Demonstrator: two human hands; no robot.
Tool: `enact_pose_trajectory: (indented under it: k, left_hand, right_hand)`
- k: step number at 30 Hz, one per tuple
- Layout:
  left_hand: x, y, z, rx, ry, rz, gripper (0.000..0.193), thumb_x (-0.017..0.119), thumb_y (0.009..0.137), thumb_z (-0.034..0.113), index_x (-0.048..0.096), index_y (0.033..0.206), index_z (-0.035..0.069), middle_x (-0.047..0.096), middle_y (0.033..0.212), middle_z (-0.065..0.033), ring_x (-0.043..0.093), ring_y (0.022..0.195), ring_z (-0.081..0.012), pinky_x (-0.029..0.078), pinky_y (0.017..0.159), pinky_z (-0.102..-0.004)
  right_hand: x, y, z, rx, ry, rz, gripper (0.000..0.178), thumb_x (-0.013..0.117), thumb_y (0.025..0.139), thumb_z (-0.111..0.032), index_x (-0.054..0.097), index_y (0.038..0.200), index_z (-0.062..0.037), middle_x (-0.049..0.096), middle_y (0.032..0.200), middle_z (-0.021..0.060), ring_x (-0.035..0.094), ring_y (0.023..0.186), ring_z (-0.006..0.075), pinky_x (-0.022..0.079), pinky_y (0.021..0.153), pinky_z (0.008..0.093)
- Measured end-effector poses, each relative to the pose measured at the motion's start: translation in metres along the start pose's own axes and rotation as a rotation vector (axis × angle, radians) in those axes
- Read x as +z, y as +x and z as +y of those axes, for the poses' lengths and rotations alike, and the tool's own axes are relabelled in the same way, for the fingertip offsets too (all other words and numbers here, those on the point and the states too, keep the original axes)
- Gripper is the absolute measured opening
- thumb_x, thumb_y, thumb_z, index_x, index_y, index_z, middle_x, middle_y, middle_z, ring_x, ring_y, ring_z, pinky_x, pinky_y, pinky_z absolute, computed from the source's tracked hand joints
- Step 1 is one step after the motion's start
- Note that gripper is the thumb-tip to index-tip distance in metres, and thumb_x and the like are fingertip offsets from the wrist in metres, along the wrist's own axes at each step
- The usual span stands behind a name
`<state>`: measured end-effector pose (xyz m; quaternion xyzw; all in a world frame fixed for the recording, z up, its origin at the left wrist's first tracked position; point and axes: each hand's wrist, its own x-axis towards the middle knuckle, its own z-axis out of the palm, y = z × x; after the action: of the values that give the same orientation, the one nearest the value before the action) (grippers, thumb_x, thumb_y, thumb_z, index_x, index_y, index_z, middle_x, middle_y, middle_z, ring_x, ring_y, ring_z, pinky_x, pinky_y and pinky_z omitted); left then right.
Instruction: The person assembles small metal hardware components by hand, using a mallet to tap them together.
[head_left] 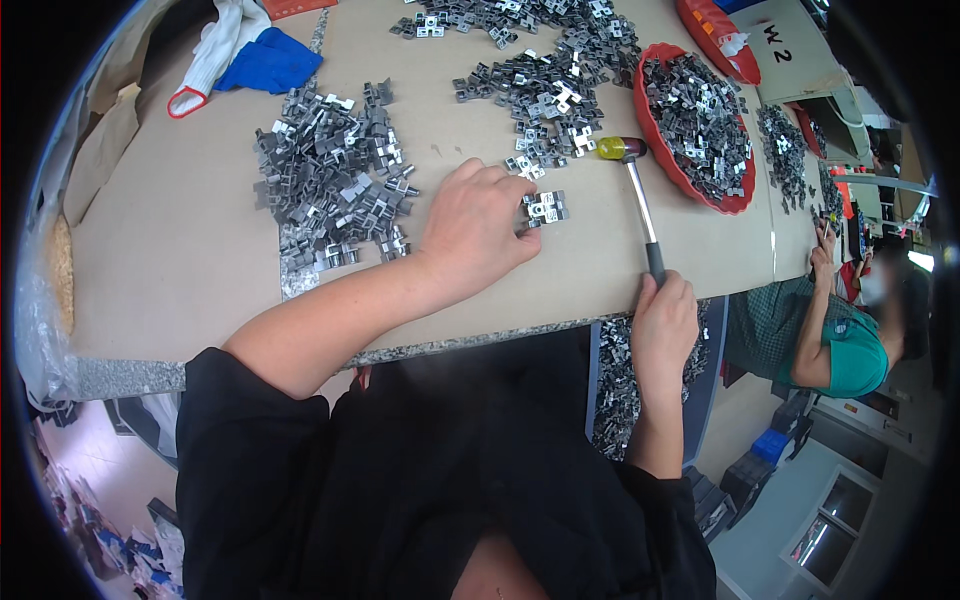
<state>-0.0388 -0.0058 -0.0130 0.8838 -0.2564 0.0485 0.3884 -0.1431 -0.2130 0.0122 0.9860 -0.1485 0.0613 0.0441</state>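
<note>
Between the thumb and fingers of my left hand is a small silver metal clip, held just over the tabletop. My right hand is wrapped round the dark grip of a mallet. The mallet's head, yellow at one end and dark red at the other, lies to the right of the clip, near the red basket. Left of my left hand spreads a heap of metal clips. Another pile of loose clips stretches away beyond the held one.
A red scalloped basket full of clips stands at the right. White and blue gloves lie at the far left. Below the table edge is a grey bin of clips. A person in a green shirt works at the right.
</note>
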Motion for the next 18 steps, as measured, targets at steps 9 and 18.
enact_pose_trajectory:
  k: [9, 18]
  left_hand:
    - [-0.001, 0.0, -0.001, -0.015, 0.002, -0.008, 0.032, 0.067, 0.061, 0.017, 0.063, 0.088, 0.002, 0.06, 0.08, -0.0085, 0.052, 0.081, -0.0233, 0.042, 0.076, -0.032]
    - [0.001, -0.001, -0.002, -0.001, -0.012, -0.001, 0.032, 0.068, 0.061, 0.017, 0.061, 0.088, 0.002, 0.059, 0.078, -0.0082, 0.052, 0.081, -0.0236, 0.041, 0.077, -0.0326]
  right_hand:
    - [-0.048, -0.052, -0.01, 0.213, 0.81, -0.426, 0.025, 0.035, 0.092, -0.015, 0.047, 0.099, 0.0052, 0.051, 0.06, 0.0109, 0.054, 0.054, 0.0224, 0.043, 0.052, 0.0315]
    - [-0.042, -0.065, -0.018, 0.031, 0.622, -0.429, 0.022, 0.037, 0.092, -0.015, 0.048, 0.1, 0.0015, 0.055, 0.067, 0.0147, 0.058, 0.062, 0.0321, 0.045, 0.056, 0.0372]
